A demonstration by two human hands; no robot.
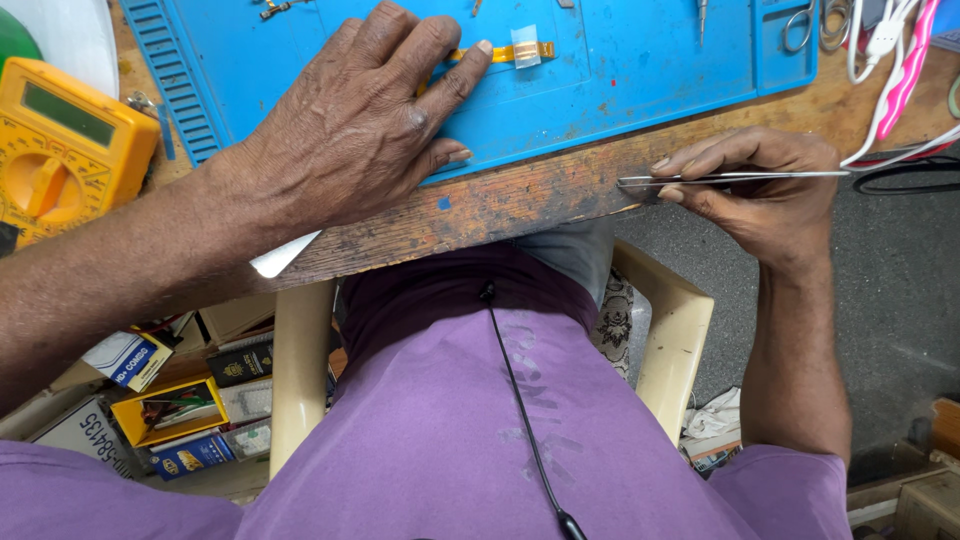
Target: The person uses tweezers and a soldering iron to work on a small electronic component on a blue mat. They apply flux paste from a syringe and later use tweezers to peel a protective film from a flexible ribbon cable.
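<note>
My left hand (350, 125) lies flat, palm down, on a blue work mat (640, 70), fingers spread. Its fingertips press on a thin orange flex ribbon (510, 52) with a small clear tab at one end. My right hand (765, 190) rests at the worn wooden table edge (500, 205), to the right of the mat. It pinches a pair of slim metal tweezers (730, 178), held level with the tips pointing left.
A yellow multimeter (60, 140) sits at the far left. Scissors (810, 25), small tools and white and pink cables (900, 70) lie at the top right. Below the table are a cream plastic chair (670, 330) and boxes of small parts (175, 410).
</note>
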